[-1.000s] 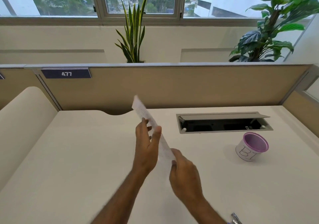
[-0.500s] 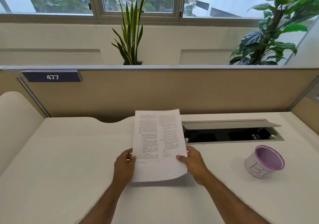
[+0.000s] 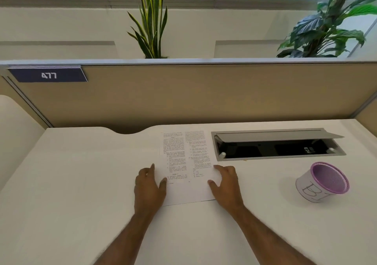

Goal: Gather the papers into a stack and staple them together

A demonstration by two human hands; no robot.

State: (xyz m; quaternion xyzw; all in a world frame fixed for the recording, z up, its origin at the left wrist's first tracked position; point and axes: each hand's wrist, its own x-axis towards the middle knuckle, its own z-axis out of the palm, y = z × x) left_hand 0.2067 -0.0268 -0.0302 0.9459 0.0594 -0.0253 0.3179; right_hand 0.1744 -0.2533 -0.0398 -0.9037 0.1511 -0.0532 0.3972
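Observation:
A stack of printed white papers [image 3: 186,162] lies flat on the white desk [image 3: 81,183], its far edge near the desk's back. My left hand [image 3: 150,185] rests on the stack's left edge, thumb on top of the sheet. On the right edge lies my right hand [image 3: 226,184], its thumb likewise on the paper. Both hands press the paper's lower sides against the desk. No stapler is in view.
A purple-rimmed mesh cup [image 3: 323,182] marked with letters stands at the right. An open cable hatch [image 3: 277,145] is sunk into the desk just right of the papers. A beige partition [image 3: 204,93] with a "477" plate [image 3: 48,75] closes the back.
The papers, held edge-on in the air a second ago and then upright facing me, now lie flat on the desk with both hands at their sides.

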